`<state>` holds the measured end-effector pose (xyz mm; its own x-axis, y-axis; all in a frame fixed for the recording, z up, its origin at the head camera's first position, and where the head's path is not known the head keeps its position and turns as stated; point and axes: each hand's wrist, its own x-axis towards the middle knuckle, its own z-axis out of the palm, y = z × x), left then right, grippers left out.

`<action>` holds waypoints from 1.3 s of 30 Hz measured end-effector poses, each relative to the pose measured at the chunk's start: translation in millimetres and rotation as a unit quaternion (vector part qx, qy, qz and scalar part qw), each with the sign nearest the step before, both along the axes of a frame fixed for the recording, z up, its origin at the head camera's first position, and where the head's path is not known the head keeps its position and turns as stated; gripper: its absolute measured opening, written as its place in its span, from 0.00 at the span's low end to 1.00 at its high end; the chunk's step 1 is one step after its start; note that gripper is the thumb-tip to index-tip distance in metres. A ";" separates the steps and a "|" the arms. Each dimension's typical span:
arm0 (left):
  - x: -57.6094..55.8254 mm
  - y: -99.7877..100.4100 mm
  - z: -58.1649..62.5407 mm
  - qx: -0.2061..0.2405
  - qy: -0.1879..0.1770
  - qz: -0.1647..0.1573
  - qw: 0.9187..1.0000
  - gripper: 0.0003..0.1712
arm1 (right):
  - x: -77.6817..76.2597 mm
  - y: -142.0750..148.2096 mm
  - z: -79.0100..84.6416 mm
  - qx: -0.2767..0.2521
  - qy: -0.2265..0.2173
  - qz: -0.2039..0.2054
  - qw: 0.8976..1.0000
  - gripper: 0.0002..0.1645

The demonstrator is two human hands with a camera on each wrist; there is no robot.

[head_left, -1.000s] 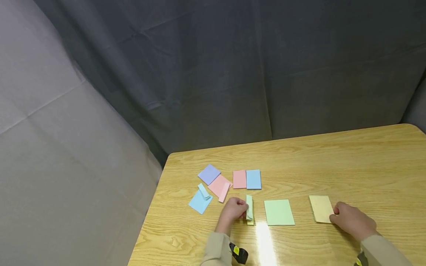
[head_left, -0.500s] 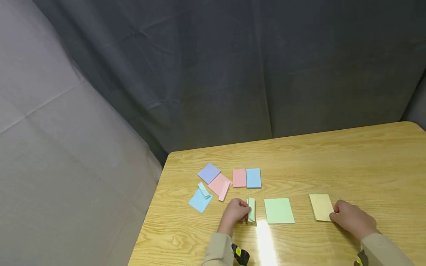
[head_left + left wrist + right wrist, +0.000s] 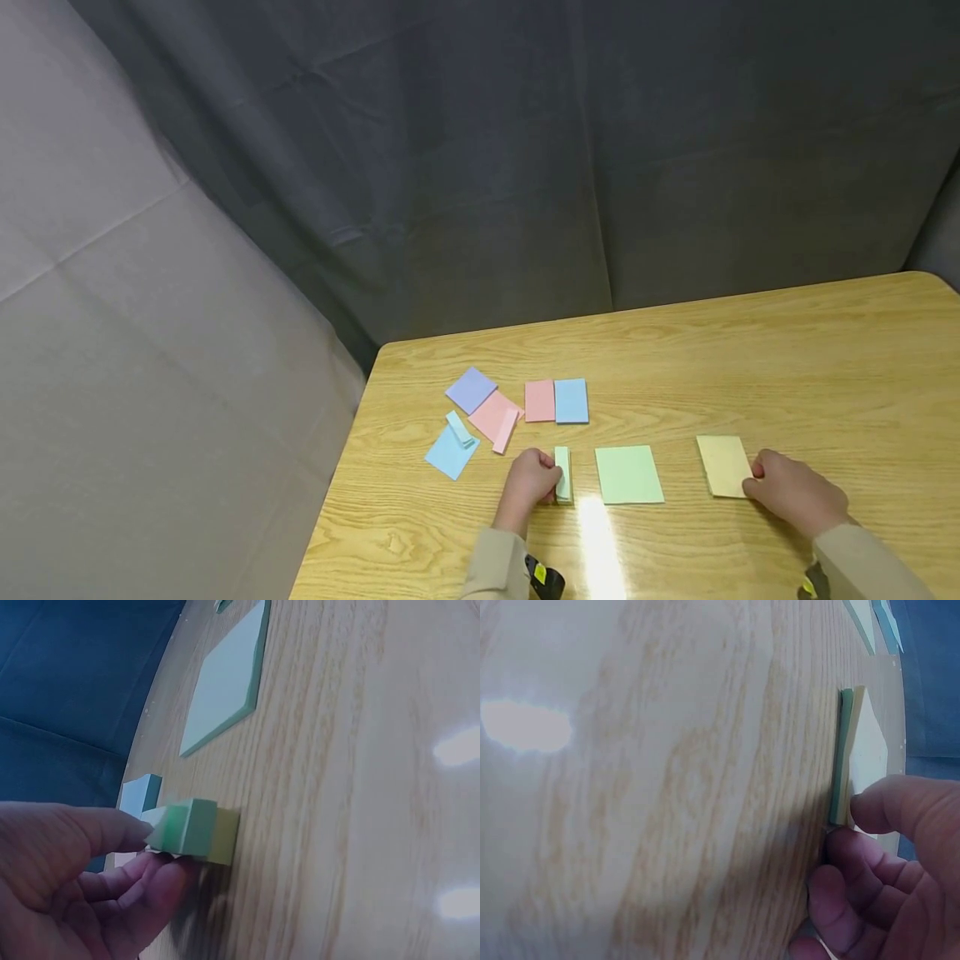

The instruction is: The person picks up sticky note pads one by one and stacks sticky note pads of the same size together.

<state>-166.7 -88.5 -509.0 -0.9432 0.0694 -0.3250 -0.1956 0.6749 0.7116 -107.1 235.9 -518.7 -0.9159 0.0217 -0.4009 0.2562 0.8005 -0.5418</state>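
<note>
My left hand pinches a narrow light green sticky note pad between thumb and fingers. In the left wrist view a narrow yellow pad lies right under that green one, on the tabletop. Over on the right, my right hand grips the right edge of a yellow sticky note pad. The right wrist view shows a green pad stacked beneath the yellow one, with the thumb on top and fingers at the edge. Between the hands a larger square green pad lies flat.
Further left lie a purple pad, a pink pad with a narrow pink pad, and a blue pad with a narrow pale blue one. Smaller pink and blue pads sit side by side behind.
The narrow green pad in my left hand shifted slightly right, then back left, and now lines up over the narrow yellow pad. My right hand has kept its place on the yellow pad.
</note>
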 end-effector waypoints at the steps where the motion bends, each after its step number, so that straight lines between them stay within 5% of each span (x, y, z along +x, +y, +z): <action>1: 0.2 0.5 0.6 -0.002 0.002 0.000 1.000 0.05 | -0.1 0.1 0.2 0.000 -0.001 -0.001 1.000 0.13; 11: -3.7 -0.3 6.1 0.002 0.016 -0.014 1.000 0.02 | -0.7 1.1 1.0 -0.009 -0.006 -0.006 1.000 0.11; 21: -31.4 -17.9 6.2 -0.029 0.044 -0.002 0.999 0.04 | -4.4 3.7 2.5 -0.005 -0.011 -0.009 1.000 0.13; 29: -52.4 -41.5 -0.5 -0.081 0.145 0.095 0.982 0.04 | 0.0 0.1 2.5 -0.007 -0.005 -0.002 1.000 0.12; 34: -59.7 -58.1 -6.2 -0.098 0.156 0.167 0.968 0.06 | 0.0 0.1 0.0 -0.011 -0.006 -0.001 1.000 0.12; 39: -61.0 -71.3 -5.5 -0.111 0.139 0.206 0.962 0.14 | 0.2 0.4 -2.0 -0.011 -0.002 -0.002 1.000 0.11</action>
<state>-227.6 -159.8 -514.4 -0.9286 -0.3704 -0.0205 -0.3019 0.7225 0.6220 -106.9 236.4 -520.7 -0.9139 0.0166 -0.4056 0.2622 0.7869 -0.5586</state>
